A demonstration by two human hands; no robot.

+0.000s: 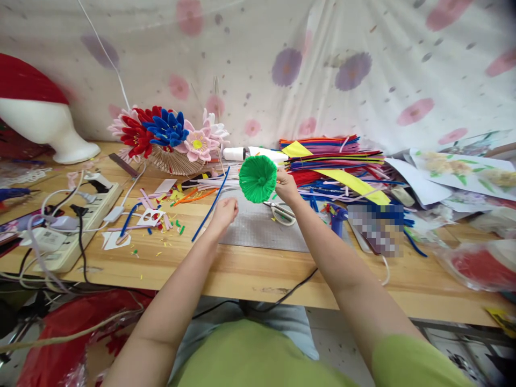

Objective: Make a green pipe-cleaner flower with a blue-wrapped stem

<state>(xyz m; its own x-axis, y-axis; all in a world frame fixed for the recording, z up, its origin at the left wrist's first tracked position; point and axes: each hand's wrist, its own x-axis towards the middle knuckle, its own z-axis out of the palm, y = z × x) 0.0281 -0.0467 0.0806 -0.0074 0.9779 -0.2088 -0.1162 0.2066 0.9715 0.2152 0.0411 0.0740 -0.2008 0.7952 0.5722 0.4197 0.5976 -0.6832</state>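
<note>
Fingers [281, 185] of the right hand [287, 190] pinch a green fuzzy cup [258, 179] over the gray mat [258, 231]. The left hand [224, 213] curls up beside a blue stick [212, 204]; I can't tell if it holds anything.

No wording on the bench [258, 269] can be read from where I stand; the white adapter [45, 243] at the power strip [99, 202] bears a small printed mark [51, 236], too tiny to make out.

A round, ribbed green piece [258, 179] is held up, facing the camera.
</note>
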